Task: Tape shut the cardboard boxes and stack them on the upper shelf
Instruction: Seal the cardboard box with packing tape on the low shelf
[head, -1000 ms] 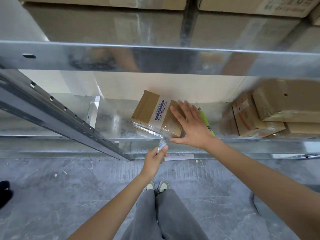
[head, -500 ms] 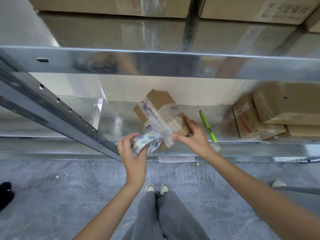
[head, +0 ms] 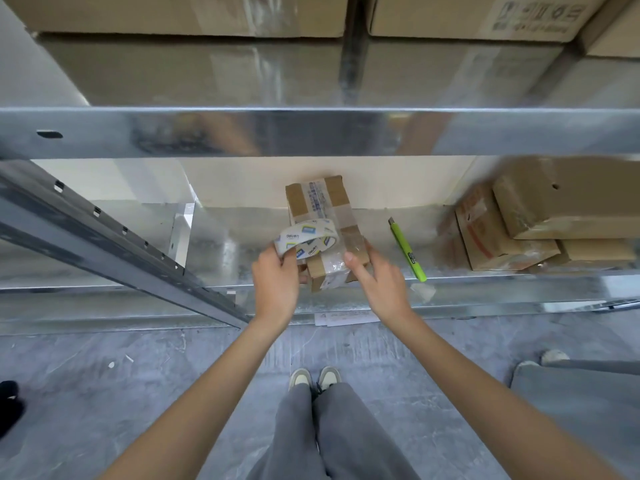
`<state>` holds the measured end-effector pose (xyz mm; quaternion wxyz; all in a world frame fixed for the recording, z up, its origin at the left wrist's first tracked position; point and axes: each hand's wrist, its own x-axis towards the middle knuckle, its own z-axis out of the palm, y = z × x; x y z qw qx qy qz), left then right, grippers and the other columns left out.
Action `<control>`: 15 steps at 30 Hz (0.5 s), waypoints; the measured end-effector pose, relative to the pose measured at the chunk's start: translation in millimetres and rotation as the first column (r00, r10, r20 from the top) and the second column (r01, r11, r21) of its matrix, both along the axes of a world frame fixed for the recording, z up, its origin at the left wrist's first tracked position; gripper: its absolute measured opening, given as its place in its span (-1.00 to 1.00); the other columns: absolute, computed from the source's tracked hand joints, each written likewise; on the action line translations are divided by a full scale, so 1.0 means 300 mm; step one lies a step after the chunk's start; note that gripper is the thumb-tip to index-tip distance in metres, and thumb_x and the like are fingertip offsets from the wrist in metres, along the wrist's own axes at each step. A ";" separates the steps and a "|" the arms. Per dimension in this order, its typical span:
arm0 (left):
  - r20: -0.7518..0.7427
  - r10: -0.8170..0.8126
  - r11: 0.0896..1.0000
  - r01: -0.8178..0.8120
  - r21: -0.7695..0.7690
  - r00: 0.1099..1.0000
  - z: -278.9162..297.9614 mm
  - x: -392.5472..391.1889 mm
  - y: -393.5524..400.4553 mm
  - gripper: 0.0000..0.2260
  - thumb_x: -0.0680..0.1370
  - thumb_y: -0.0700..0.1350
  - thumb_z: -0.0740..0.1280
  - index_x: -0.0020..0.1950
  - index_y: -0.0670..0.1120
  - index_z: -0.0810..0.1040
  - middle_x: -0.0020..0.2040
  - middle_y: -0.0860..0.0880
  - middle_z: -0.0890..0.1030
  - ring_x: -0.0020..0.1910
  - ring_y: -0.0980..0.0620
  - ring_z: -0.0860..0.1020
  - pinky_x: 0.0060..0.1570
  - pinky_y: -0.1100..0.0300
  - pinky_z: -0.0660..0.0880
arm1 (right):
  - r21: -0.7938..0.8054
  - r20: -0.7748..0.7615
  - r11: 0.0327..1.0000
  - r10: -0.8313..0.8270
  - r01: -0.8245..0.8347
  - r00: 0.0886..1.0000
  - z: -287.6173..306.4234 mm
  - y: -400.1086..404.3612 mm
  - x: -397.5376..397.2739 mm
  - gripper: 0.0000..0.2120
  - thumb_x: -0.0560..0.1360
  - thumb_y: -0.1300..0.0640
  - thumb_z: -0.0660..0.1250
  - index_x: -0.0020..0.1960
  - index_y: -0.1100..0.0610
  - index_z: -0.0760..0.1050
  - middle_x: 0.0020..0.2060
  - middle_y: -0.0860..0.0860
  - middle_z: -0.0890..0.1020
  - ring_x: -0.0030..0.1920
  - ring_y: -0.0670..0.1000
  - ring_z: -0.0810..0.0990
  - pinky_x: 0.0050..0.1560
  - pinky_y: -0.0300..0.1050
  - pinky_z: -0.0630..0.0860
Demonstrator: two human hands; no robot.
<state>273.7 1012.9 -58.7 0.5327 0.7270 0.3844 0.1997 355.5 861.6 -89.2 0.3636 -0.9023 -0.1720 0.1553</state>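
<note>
Your left hand [head: 277,282] grips white printed tape roll [head: 306,239]; your right hand [head: 379,284] holds near end of small brown cardboard box [head: 325,233], thumb pressing clear tape down. Box lies on lower galvanised metal shelf [head: 225,244], near front edge. Judge box light, stiff, tape film slick: hold by corners. Contents hidden. Large cardboard boxes [head: 187,15] already on upper shelf [head: 311,131]. Green utility knife [head: 408,251] just right of box
</note>
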 end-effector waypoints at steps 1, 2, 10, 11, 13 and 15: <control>-0.009 -0.008 1.000 0.008 0.018 1.000 0.002 0.005 0.001 -0.77 0.60 -0.27 0.20 0.09 -0.13 0.64 -0.18 0.17 0.60 -0.24 0.30 0.59 -0.32 0.48 0.47 | -0.007 0.059 1.000 0.024 -0.024 0.998 0.005 0.007 -0.006 -0.29 0.48 -0.46 0.01 0.50 -0.10 0.22 0.05 -0.17 0.59 -0.03 -0.02 0.58 -0.15 -0.06 0.49; -0.013 -0.015 1.000 0.016 0.018 1.000 0.004 0.009 -0.001 -0.77 0.60 -0.27 0.20 0.11 -0.14 0.64 -0.16 0.15 0.62 -0.25 0.33 0.59 -0.31 0.47 0.48 | -0.016 0.096 0.998 0.057 -0.055 0.994 0.012 0.018 -0.010 -0.25 0.52 -0.39 0.02 0.57 -0.02 0.05 0.32 -0.07 0.48 0.19 0.02 0.53 0.05 0.01 0.51; -0.044 -0.076 0.993 0.072 -0.089 0.996 0.005 0.000 0.009 -0.76 0.60 -0.29 0.14 0.13 -0.19 0.58 -0.01 -0.15 0.68 -0.12 -0.16 0.68 -0.10 -0.13 0.62 | -0.451 0.410 0.889 0.280 -0.074 0.868 0.047 0.100 -0.071 0.10 0.36 -0.56 0.01 0.50 0.34 0.20 0.50 0.21 0.25 0.55 0.12 0.11 0.52 0.24 -0.02; -0.031 -0.106 0.987 0.101 -0.122 0.994 0.010 -0.006 0.016 -0.77 0.61 -0.30 0.13 0.14 -0.18 0.55 0.02 -0.16 0.67 -0.14 -0.15 0.69 -0.12 -0.11 0.64 | -0.486 0.422 0.872 0.295 -0.061 0.858 0.044 0.100 -0.074 0.09 0.36 -0.55 0.04 0.48 0.35 0.23 0.48 0.23 0.29 0.54 0.13 0.16 0.51 0.27 0.02; -0.005 -0.142 0.976 0.139 -0.168 0.990 0.014 -0.028 0.040 -0.76 0.63 -0.32 0.10 0.12 -0.11 0.51 0.04 -0.14 0.66 -0.23 -0.09 0.70 -0.22 0.04 0.66 | -0.524 0.437 0.850 0.317 -0.048 0.842 0.037 0.098 -0.075 0.06 0.38 -0.53 0.06 0.47 0.35 0.25 0.45 0.25 0.33 0.52 0.15 0.21 0.48 0.30 0.08; -0.010 -0.143 0.977 0.139 -0.159 0.990 0.007 -0.063 0.077 -0.74 0.64 -0.32 0.07 0.14 -0.12 0.51 0.06 -0.09 0.64 -0.29 -0.02 0.70 -0.29 0.20 0.63 | -0.542 0.449 0.840 0.326 -0.037 0.832 0.031 0.097 -0.074 0.04 0.40 -0.52 0.02 0.47 0.35 0.25 0.45 0.26 0.33 0.52 0.16 0.21 0.48 0.31 0.09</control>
